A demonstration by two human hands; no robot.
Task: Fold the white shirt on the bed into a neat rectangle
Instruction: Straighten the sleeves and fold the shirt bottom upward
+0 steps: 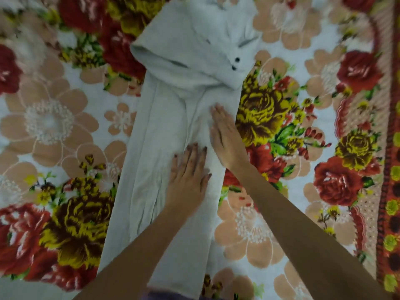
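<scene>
Spread fingers (190, 154) of the left hand (187, 180) lie flat at centre frame; the right hand (225, 135), fingers together and extended, rests just above it. Neither grips anything. Both press the long white cotton shirt (164, 131), probably smoothing creases. It runs as a narrow strip up the flowered bedspread (281, 224), its cuff (two dark buttons (236, 63)) folded across, though blur hides detail.

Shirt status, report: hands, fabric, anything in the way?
Left hand and right hand both flat, palms down on the white shirt. Shirt folded into a long strip, cuff with dark buttons lying across it. Nothing else on the floral bedspread.
</scene>
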